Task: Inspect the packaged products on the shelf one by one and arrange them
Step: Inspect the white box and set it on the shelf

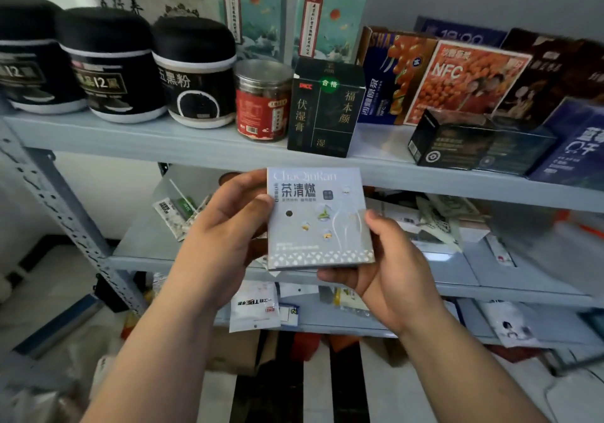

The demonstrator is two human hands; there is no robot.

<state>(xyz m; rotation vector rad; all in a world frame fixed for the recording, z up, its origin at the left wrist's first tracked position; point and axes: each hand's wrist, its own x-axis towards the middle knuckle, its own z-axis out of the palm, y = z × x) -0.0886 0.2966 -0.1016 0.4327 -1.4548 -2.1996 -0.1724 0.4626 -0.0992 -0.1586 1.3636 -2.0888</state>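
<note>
Flat pale-grey box, face up; L hand & R hand fingers clamped on edges.

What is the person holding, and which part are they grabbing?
A flat pale box, held by both hands: the left hand grips its left edge, the right hand holds its right edge and bottom.

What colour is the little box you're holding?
Pale grey-blue box, with a white triangle pattern along the bottom; head view.

Pale grey-blue box, white triangle pattern; three black jars, white bands.
</note>
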